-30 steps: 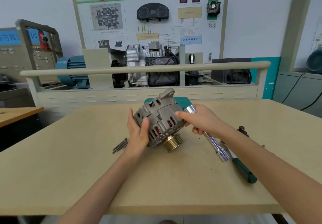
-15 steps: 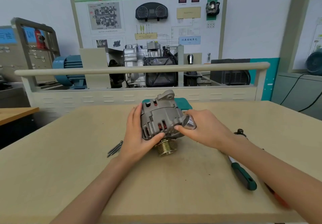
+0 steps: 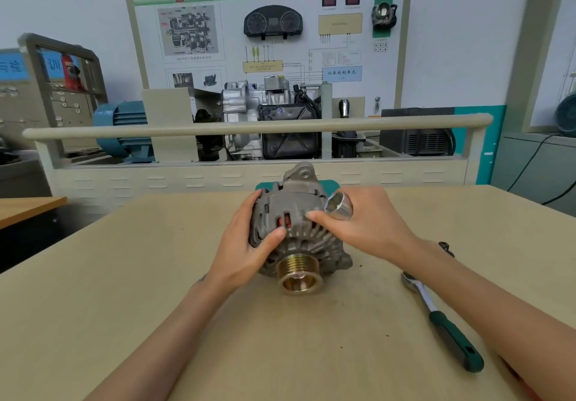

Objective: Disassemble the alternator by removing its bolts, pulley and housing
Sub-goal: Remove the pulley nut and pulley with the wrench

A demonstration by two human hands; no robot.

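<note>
The grey alternator (image 3: 307,229) rests on the beige table (image 3: 156,291) at the middle, its brass-coloured pulley (image 3: 299,274) facing me. My left hand (image 3: 246,244) grips the housing on its left side, thumb across the front ribs. My right hand (image 3: 364,223) holds a chrome socket tool (image 3: 339,205), whose open end sticks up between thumb and fingers beside the housing's upper right; my thumb tip touches the housing. The rest of the socket tool is hidden in my hand.
A ratchet wrench with a green handle (image 3: 445,325) lies on the table to the right. A small dark part (image 3: 445,247) sits behind my right forearm. A teal object (image 3: 327,184) lies behind the alternator. A training bench with a rail (image 3: 249,129) stands beyond the table.
The alternator has been turned and set down so that the pulley faces me. My right hand drew the socket tool up until only its open end shows. The camera moved closer.
</note>
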